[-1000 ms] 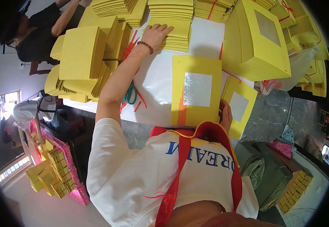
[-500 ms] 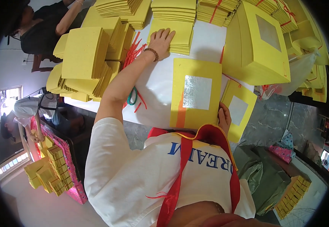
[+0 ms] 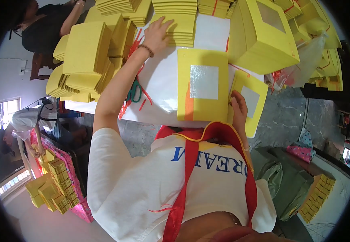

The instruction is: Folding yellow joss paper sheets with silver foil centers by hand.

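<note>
Our left hand (image 3: 158,34) lies fingers spread, holding nothing, on a stack of yellow paper sheets (image 3: 175,20). Our right hand (image 3: 238,105) pinches a small silver-centred yellow sheet (image 3: 249,101) beside the bigger one (image 3: 202,90) — we judge a fetching step; next comes peeling a sheet off — gently.

Bare white table (image 3: 165,86) between yellow paper stacks (image 3: 86,60) and big bundle (image 3: 263,36).

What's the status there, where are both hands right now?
Left hand flat on yellow paper stack, open. Right hand pressing yellow foil sheet at table edge. Green scissors beside left forearm.
</note>
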Action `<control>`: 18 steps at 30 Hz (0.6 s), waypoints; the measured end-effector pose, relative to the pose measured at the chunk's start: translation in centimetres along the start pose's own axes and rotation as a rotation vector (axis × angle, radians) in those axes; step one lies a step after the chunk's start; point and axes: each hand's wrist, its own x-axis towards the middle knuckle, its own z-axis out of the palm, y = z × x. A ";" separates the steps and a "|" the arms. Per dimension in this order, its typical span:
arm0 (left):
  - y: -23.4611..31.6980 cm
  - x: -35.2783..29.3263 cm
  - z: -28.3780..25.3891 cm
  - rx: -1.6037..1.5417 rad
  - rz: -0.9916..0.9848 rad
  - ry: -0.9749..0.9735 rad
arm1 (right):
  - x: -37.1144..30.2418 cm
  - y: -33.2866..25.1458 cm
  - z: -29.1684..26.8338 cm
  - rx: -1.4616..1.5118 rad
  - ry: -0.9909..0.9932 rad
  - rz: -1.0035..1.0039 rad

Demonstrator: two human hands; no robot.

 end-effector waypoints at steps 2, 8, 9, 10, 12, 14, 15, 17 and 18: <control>1.9 -3.4 -0.3 -0.577 -0.243 0.040 | 0.0 0.1 0.0 0.035 -0.018 0.020; 9.4 -14.4 7.1 -1.720 -0.707 0.031 | 1.6 0.3 1.6 0.303 -0.172 0.168; 10.9 -14.1 6.7 -1.727 -0.623 0.051 | 1.7 0.0 1.9 0.352 -0.186 0.172; 12.4 -13.7 6.2 -1.733 -0.538 0.070 | 1.6 -0.1 2.1 0.400 -0.200 0.176; 13.6 -13.5 6.0 -1.685 -0.568 0.092 | 1.0 -0.1 2.6 0.287 -0.203 0.178; 13.9 -13.5 5.9 -1.638 -0.596 0.108 | 0.4 -0.2 2.7 0.174 -0.198 0.178; 13.9 -13.6 5.8 -1.585 -0.588 0.088 | 0.1 -0.2 2.6 0.204 -0.191 0.186; 13.8 -13.6 5.8 -1.531 -0.578 0.067 | 0.0 -0.2 2.6 0.235 -0.183 0.194; 13.8 -13.6 5.9 -1.574 -0.597 0.063 | 0.0 -0.1 2.6 0.223 -0.176 0.179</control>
